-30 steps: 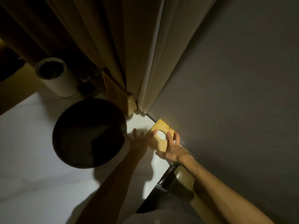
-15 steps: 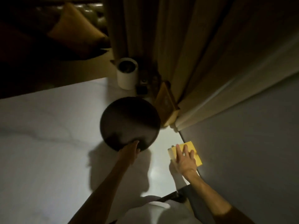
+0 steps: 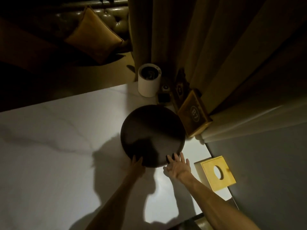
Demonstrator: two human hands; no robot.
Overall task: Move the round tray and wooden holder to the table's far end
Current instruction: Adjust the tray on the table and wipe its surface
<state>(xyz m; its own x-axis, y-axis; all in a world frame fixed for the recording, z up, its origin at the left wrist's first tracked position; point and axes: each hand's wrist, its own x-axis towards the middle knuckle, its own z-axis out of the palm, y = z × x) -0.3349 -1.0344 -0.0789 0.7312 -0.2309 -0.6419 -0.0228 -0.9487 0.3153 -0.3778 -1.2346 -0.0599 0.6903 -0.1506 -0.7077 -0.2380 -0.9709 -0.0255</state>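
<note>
1. My left hand (image 3: 137,163) grips the near rim of the dark round tray (image 3: 152,136), fingers curled onto its edge.
2. My right hand (image 3: 178,166) has its fingers spread, tips touching the tray's near-right rim, not clamped; two hands would steady so wide a tray.
3. The tray lies on the white marble table (image 3: 49,155), towards its far right corner.
4. The pale wooden holder with a round hole (image 3: 217,173) sits untouched at the table's right edge.
</note>
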